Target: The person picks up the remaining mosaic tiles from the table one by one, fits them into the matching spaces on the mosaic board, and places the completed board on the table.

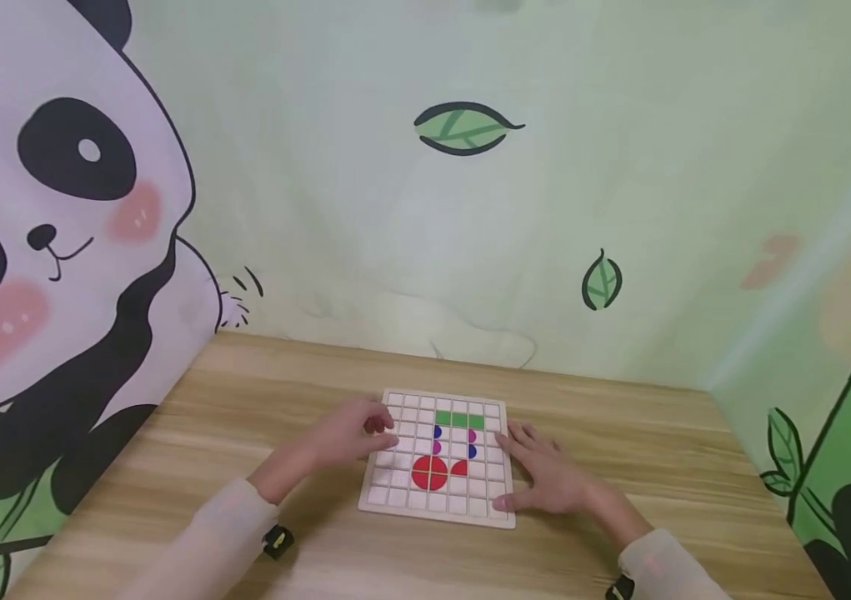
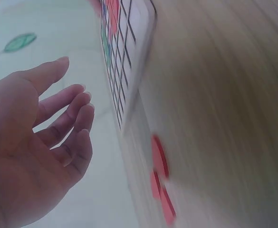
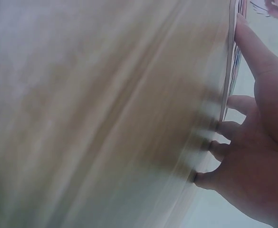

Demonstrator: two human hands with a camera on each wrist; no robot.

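A white square grid board [image 1: 402,500] lies flat on the wooden table. On it are a red circle of quarter pieces [image 1: 421,465], a separate red quarter piece [image 1: 460,469], a green strip [image 1: 459,419] and small blue and magenta half-circles [image 1: 436,447]. My left hand [image 1: 350,429] hovers at the board's left edge, fingers loosely bent, nothing between them in the left wrist view. Several loose red pieces [image 2: 160,156] lie on the table beside the board there. My right hand [image 1: 548,479] rests at the right edge, fingers spread, its thumb on the board's rim.
The wooden table [image 1: 620,442] extends around the board and meets a pale green wall [image 1: 335,208] at the back. A painted panda [image 1: 95,292] covers the left wall. Dark wrist straps [image 1: 278,542] sit at both sleeves.
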